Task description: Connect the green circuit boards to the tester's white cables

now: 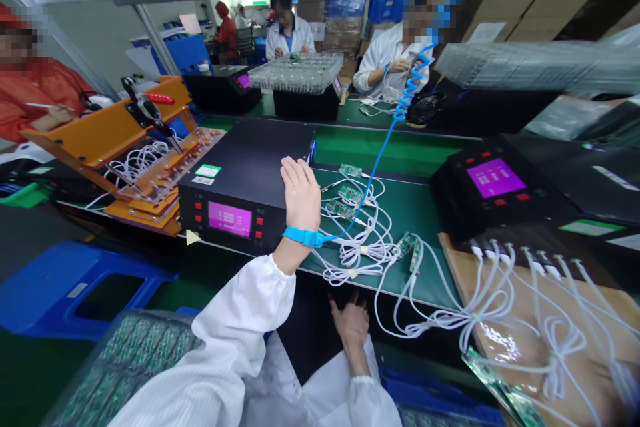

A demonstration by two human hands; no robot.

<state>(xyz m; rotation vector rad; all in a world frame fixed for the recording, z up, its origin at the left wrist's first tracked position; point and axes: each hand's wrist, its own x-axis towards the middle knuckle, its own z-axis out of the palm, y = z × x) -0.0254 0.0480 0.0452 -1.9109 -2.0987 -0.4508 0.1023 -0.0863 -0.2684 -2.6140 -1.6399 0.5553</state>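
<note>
My left hand lies with fingers stretched out against the right front corner of a black tester box, whose lit magenta screen faces me. Around that wrist is a blue strap, tied to a coiled blue cord. Below the bench edge, over my lap, my right hand rests on a dark surface with its fingers apart; their tips are partly in shadow. To the right of my left hand, several small green circuit boards lie among looped white cables on the green mat.
An orange fixture with a red-handled clamp stands left. On the right, another black tester has white cables plugged into its front. A blue stool and a tray of boards are low left. Co-workers sit across the bench.
</note>
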